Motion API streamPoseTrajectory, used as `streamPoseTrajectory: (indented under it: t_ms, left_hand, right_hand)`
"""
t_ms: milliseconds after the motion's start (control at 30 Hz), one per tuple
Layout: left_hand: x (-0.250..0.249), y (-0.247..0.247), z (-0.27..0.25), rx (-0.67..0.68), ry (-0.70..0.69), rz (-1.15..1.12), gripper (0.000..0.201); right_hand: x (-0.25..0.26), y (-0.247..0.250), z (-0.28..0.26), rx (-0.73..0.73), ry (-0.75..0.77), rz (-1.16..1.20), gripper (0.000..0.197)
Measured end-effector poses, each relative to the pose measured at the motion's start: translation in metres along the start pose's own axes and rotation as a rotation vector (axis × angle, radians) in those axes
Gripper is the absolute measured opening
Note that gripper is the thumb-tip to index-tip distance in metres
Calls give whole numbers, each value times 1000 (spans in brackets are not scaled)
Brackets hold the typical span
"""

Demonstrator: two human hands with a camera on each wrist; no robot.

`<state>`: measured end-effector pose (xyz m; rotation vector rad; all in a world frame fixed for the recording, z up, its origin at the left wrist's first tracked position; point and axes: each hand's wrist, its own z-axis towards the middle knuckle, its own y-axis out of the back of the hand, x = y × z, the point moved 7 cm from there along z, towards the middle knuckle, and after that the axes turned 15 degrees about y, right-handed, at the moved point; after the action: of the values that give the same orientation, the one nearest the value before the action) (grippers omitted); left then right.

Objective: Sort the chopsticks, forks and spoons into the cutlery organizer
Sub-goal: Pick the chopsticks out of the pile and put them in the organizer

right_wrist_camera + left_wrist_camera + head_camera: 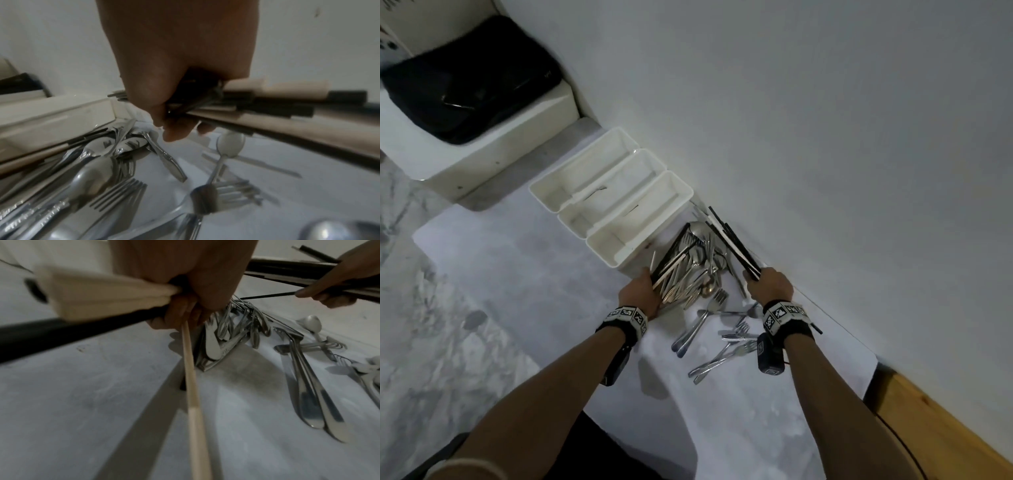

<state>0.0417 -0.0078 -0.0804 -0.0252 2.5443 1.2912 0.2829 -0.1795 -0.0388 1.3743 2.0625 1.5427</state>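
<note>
A pale grey-white counter (524,274) runs along a plain white wall (825,120), with marbled grey flooring off its left edge and a strip of wood showing at its right end. Beyond the counter's far left corner a black bag (469,78) sits on a white box.

The cutlery organizer (613,195), white plastic with three long open compartments side by side, stands at the counter's back edge against the wall. Just beside its near end lies a heap of steel spoons (697,250) and forks (709,308), with more forks scattered toward the counter's near right edge.

The left hand (642,291) is curled round several pale wooden and black chopsticks (671,263) at the left side of the heap; one pale stick slants down to the counter. The right hand (770,284) grips a thicker bundle of black and pale chopsticks (732,240), held up off the counter close to the wall.
</note>
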Motion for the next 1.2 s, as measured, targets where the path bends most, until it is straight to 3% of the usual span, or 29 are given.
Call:
streamPoseTrajectory:
  t_ms: [233,367,566,800,933,1200]
  left_hand:
    - [-9,0,9,140,-38,-109,39]
    - [-20,-1,19,228,-118,-107,57]
    - [-38,-5,18,338,-272,-13,38]
    - [-41,-4,23,460,-310,18,49]
    - [-38,-1,27,430,-297,75,48]
    - [-44,12,22,299,-358,158,28]
  right_hand:
    - [-4,-35,-43,1,-149,287,34]
    - [3,-54,-67,-90,-234,396,32]
    - [9,-89,-90,-264,-380,675,24]
    - [13,-110,-94,-327,-470,666,25]
    - [18,-118,-89,-371,-515,722,35]
    - [16,-139,-81,-328,-608,766,30]
